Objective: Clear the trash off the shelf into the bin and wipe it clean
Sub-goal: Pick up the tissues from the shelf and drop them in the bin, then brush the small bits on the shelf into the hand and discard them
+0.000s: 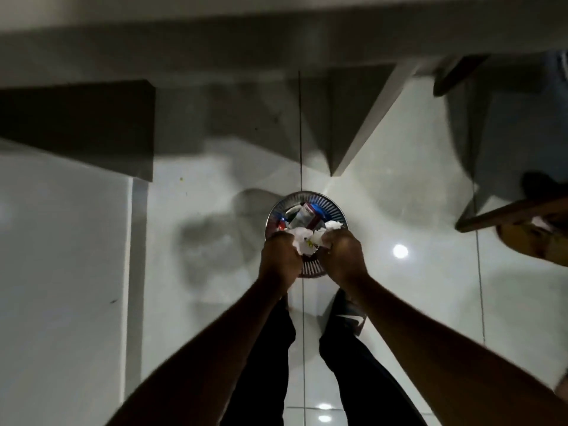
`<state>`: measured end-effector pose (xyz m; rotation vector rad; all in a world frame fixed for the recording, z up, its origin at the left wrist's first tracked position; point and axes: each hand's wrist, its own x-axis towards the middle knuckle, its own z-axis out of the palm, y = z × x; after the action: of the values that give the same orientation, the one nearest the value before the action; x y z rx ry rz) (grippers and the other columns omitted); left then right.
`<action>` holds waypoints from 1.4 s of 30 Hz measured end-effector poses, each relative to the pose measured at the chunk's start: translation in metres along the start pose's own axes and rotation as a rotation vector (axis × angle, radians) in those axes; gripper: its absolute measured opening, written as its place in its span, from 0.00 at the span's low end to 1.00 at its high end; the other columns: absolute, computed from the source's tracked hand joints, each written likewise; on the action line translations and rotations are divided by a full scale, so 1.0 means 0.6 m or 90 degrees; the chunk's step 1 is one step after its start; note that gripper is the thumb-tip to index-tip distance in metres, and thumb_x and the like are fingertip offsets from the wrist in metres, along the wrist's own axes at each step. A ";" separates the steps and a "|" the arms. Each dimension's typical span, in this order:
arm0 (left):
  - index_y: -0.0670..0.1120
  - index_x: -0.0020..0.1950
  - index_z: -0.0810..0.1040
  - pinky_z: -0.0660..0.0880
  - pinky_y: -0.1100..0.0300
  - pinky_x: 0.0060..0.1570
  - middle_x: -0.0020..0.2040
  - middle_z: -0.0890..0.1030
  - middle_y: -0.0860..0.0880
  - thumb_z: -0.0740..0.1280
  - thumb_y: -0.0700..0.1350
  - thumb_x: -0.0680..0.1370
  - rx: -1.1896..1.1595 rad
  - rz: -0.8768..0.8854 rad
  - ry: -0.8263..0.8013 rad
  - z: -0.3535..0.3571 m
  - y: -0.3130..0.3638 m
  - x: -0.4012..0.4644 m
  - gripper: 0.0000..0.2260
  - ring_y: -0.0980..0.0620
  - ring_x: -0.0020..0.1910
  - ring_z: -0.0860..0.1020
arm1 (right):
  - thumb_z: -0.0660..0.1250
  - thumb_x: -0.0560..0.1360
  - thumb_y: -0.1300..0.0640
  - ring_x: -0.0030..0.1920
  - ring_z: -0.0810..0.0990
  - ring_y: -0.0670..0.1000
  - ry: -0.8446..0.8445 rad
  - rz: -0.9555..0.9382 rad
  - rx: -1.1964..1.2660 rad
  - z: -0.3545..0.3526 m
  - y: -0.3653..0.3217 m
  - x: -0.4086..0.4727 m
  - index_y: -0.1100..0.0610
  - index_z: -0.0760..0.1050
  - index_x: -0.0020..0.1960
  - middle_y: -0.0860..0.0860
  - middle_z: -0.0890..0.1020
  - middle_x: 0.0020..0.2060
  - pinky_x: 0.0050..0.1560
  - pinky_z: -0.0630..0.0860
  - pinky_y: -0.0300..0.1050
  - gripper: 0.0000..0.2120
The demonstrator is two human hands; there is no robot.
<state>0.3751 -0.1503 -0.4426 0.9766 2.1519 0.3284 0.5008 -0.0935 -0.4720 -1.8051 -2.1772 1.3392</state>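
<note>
Looking straight down at a glossy tiled floor [399,186], pale and reflective, with hard shadows across the upper half. At far left a broad pale panel [61,256] with a dark block above it; hard to say whether this is the shelf, and no shelf top shows plainly, so cannot judge how much trash remains there or whether any wiping has begun. At the right edge, the corner of a brown wooden piece of furniture [516,210].

Near centre, standing on the floor, a round metal bin [335,210] with a ribbed wall, already holding a red-and-white carton [307,218] and other scraps, so part of the clearing seems done. Directly over its near rim, both arms stretched out. Left hand [281,256] curled closed on crumpled white paper [302,241]; right hand [345,256] likewise clenched on the same bunch of paper, the wad bridging the two fists. Paper above the bin's opening, not yet released.

Judged stage: partway through the trash-clearing step, this handful about to be dropped. Left to do, as far as can be told: letting go, any further trips, and the wipe. No cloth in view.
</note>
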 end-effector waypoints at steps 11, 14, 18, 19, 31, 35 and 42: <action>0.41 0.63 0.77 0.82 0.53 0.52 0.56 0.84 0.40 0.65 0.31 0.74 0.090 0.130 -0.099 -0.020 -0.020 0.056 0.18 0.41 0.55 0.83 | 0.60 0.77 0.60 0.51 0.81 0.48 -0.103 -0.024 0.062 -0.002 -0.017 0.036 0.58 0.74 0.68 0.56 0.80 0.58 0.50 0.71 0.24 0.20; 0.43 0.70 0.73 0.81 0.52 0.55 0.60 0.83 0.41 0.64 0.36 0.78 0.109 0.209 -0.008 -0.093 0.035 0.002 0.20 0.42 0.56 0.82 | 0.61 0.77 0.66 0.57 0.82 0.56 -0.020 -0.108 0.062 -0.059 -0.073 -0.023 0.58 0.71 0.71 0.59 0.81 0.62 0.58 0.77 0.38 0.23; 0.40 0.66 0.78 0.82 0.54 0.55 0.59 0.84 0.40 0.61 0.42 0.80 0.138 0.358 0.056 -0.226 0.126 -0.121 0.16 0.43 0.54 0.83 | 0.60 0.76 0.68 0.56 0.83 0.55 0.059 -0.164 0.089 -0.181 -0.187 -0.140 0.56 0.70 0.72 0.57 0.81 0.62 0.60 0.79 0.48 0.25; 0.40 0.63 0.80 0.83 0.55 0.53 0.56 0.85 0.40 0.60 0.43 0.80 0.141 0.409 0.059 -0.265 0.151 -0.156 0.16 0.43 0.52 0.84 | 0.62 0.75 0.68 0.56 0.83 0.53 0.077 -0.176 0.092 -0.217 -0.220 -0.173 0.55 0.71 0.71 0.55 0.81 0.62 0.60 0.78 0.45 0.25; 0.37 0.54 0.82 0.81 0.51 0.49 0.47 0.84 0.39 0.56 0.42 0.79 0.196 0.577 0.342 -0.635 0.403 -0.119 0.17 0.39 0.46 0.82 | 0.69 0.75 0.63 0.55 0.83 0.54 0.355 -0.366 -0.010 -0.562 -0.594 -0.139 0.59 0.80 0.61 0.56 0.85 0.55 0.62 0.74 0.41 0.15; 0.40 0.61 0.77 0.74 0.49 0.59 0.56 0.80 0.40 0.55 0.39 0.80 0.345 0.456 0.325 -0.696 0.444 0.014 0.15 0.40 0.55 0.77 | 0.66 0.77 0.59 0.56 0.82 0.58 0.290 -0.255 -0.073 -0.594 -0.664 -0.010 0.57 0.79 0.62 0.58 0.84 0.56 0.61 0.77 0.50 0.14; 0.43 0.69 0.74 0.76 0.49 0.59 0.62 0.75 0.41 0.57 0.37 0.81 0.407 0.477 0.197 -0.688 0.447 0.146 0.17 0.40 0.59 0.73 | 0.67 0.75 0.61 0.50 0.81 0.60 0.200 -0.189 -0.240 -0.559 -0.661 0.112 0.54 0.82 0.55 0.58 0.79 0.51 0.54 0.80 0.51 0.11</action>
<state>0.1868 0.1229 -0.0688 2.2286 2.1102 0.1340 0.3304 0.1708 -0.0530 -1.5629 -2.4989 0.5751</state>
